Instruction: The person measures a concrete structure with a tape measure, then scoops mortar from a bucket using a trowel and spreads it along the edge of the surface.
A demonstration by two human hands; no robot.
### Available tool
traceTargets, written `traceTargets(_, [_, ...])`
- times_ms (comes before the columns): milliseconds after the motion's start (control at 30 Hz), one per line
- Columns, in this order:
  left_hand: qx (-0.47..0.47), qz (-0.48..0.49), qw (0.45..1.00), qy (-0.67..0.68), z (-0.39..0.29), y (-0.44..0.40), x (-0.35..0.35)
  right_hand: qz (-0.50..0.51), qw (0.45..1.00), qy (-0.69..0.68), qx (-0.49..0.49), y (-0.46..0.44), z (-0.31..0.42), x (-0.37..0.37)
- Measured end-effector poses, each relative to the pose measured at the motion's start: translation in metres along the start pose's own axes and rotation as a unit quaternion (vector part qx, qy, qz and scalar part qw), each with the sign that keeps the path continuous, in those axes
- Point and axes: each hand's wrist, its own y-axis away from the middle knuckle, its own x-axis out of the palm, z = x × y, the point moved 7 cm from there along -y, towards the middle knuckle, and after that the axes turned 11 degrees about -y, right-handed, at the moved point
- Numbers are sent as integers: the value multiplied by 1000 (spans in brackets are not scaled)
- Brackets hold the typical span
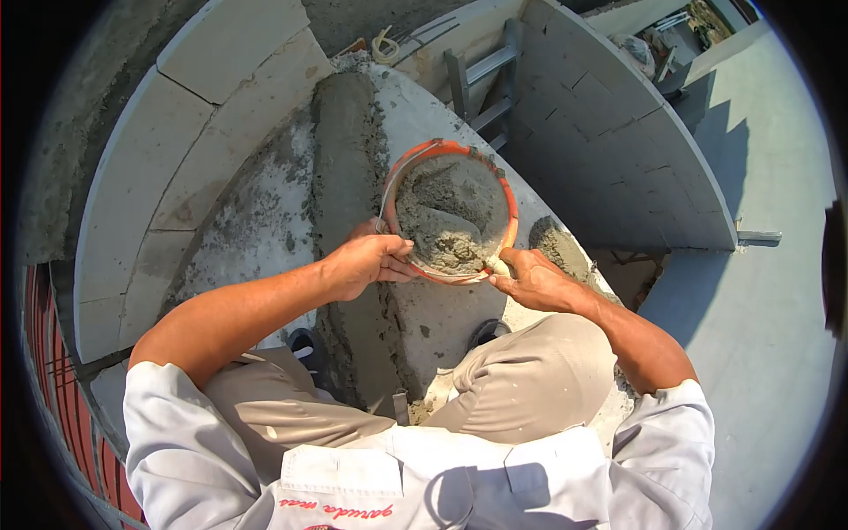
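An orange bucket point(511, 199) of wet grey mortar point(450, 199) is in front of me, its mouth facing up toward my view. My left hand point(367, 263) is closed on the left side of its rim, thumb on top. At the lower right of the rim, my right hand point(536, 281) grips the bucket beside a pale lump point(497, 265) that I cannot make out clearly. A thin wire handle point(386, 196) hangs along the bucket's left side. Beneath the bucket, a band of mortar point(343, 159) runs along the pale, splattered surface point(261, 221).
Curved walls of pale blocks rise at left point(190, 190) and right point(609, 141). A metal ladder point(491, 66) leans inside the right wall. More mortar point(558, 243) lies right of the bucket. Below are a smooth grey surface point(751, 353) and red roofing point(75, 389).
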Motion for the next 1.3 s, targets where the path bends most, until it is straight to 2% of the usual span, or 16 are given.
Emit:
traceTargets(100, [5,-23,1000,2,0,7,7,12,998,-38,-46,4,-5,-7])
traceTargets(200, [13,-40,999,-5,3,7,5,30,992,-108,51,10,-14,-12])
traceTargets(333, [-8,-104,994,-37,10,7,-25,5,985,-161,56,21,-19,-29])
traceTargets(467, [-22,-79,996,-44,37,3,-63,-63,979,-190,44,32,-37,-55])
traceTargets(567, [-43,-73,996,-30,58,-1,-85,-142,976,-155,58,34,-67,-76])
traceTargets(733, [-59,-72,996,-13,59,-2,-88,-276,956,-21,100,22,-121,-85])
traceTargets(833, [-52,-56,997,-19,58,-4,-89,-368,925,96,15,5,-145,-47])
traceTargets(867, [-51,-45,997,-22,57,-4,-88,-351,931,97,22,2,-151,-33])
traceTargets(967, [-48,-30,998,-41,51,2,-88,-375,922,101,3,37,-117,-39])
traceTargets(1033, [-42,-40,996,-66,46,3,-83,-395,909,106,-84,63,-77,-56])
traceTargets(1167, [-7,-56,993,-102,24,8,-62,-305,917,240,-88,60,16,-89])
traceTargets(1200, [10,-47,993,-111,16,9,-56,-287,892,336,-97,47,34,-87])
traceTargets(1300, [29,-42,989,-140,-8,10,-32,-171,899,396,-68,-16,24,-58])
